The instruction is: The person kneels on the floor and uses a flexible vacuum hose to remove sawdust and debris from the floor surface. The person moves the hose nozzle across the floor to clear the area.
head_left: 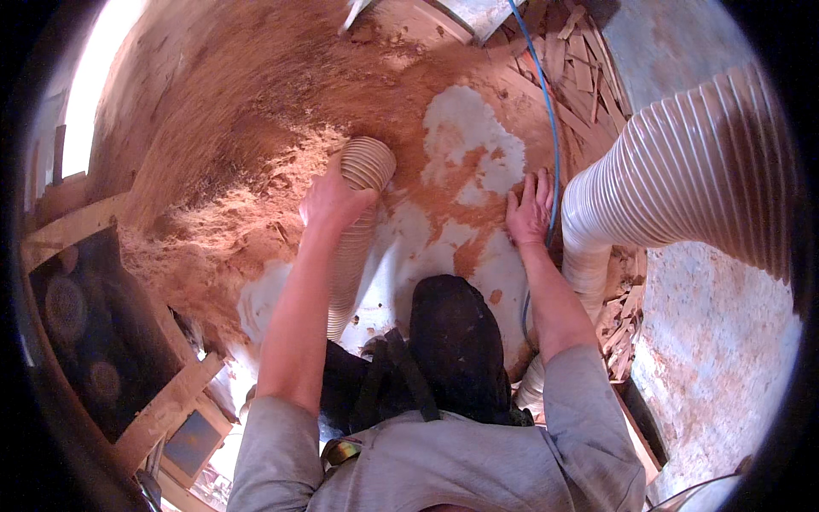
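Observation:
My left hand is wrapped round a ribbed, flexible suction hose just behind its end. The hose runs back beneath my left forearm toward my knees, and its end lies at the edge of a bank of reddish-brown sawdust. To the right, my right hand rests with its fingers spread on the dusty pale floor. A thin blue air line or cable passes close by the fingers of that hand.
A large ribbed duct curves down at the right beside a pale wall. Scrap wood pieces are heaped at the far right. At the left stand a wooden frame and a dark panel. My dark-clothed knee is in the middle.

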`<state>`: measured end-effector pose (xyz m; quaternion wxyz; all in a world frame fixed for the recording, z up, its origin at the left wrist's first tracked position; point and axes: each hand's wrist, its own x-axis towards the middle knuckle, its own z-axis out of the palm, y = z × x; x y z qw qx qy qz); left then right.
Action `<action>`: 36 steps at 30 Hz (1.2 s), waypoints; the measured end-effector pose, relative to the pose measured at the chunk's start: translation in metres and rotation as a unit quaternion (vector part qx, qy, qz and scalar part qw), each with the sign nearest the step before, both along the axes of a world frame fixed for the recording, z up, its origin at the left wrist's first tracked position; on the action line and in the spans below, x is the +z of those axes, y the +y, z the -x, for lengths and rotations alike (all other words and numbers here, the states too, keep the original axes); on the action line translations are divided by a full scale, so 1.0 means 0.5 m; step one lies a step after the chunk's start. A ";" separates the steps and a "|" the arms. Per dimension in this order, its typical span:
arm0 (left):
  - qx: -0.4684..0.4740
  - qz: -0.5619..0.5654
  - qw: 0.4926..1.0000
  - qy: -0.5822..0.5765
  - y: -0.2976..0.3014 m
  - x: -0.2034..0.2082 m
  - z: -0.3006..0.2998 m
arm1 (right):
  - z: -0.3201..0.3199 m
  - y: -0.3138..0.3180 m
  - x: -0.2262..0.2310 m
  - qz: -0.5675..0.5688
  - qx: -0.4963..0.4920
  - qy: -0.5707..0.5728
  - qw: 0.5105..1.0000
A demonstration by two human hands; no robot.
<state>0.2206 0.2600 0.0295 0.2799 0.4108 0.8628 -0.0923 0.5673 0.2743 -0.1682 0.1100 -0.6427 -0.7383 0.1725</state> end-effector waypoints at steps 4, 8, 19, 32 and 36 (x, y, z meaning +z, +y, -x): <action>-0.039 -0.023 0.999 0.012 0.019 -0.018 -0.001 | -0.001 0.000 0.006 0.001 -0.002 0.000 1.000; -0.063 0.037 0.997 0.029 0.091 -0.031 -0.028 | 0.001 0.006 0.001 -0.009 -0.004 -0.010 1.000; -0.203 0.120 0.971 0.026 0.036 -0.028 -0.092 | -0.012 -0.014 -0.032 -0.024 -0.005 -0.019 1.000; -0.006 -0.016 1.000 0.007 0.195 -0.046 -0.060 | 0.005 0.002 0.022 0.031 -0.017 -0.015 0.999; -0.049 0.001 0.998 0.032 0.195 -0.043 -0.071 | 0.005 -0.004 0.005 0.016 -0.018 -0.015 1.000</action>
